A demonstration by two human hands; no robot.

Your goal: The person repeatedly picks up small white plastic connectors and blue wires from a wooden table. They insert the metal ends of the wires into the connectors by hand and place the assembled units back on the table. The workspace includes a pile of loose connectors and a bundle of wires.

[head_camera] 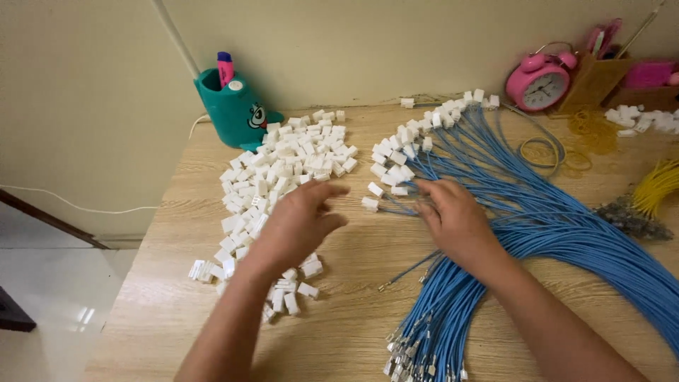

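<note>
A big heap of small white plastic connectors [283, 166] lies on the left half of the wooden table [353, 255]. My left hand [297, 223] hovers over the heap's near end, fingers spread and slightly blurred, holding nothing I can see. A thick bundle of blue wires [559, 226] fans across the right half, many capped with white connectors [410, 141] at the far ends and bare metal terminals [417, 350] at the near ends. My right hand [456, 216] rests on the blue wires, fingertips touching wires just behind the capped ends.
A teal pen holder [233, 106] with a pink marker stands at the back left. A pink alarm clock [541, 83], a brown box, rubber bands [587, 134], more white connectors [640, 119] and yellow wires [654, 185] occupy the back right. The table's left edge drops to the floor.
</note>
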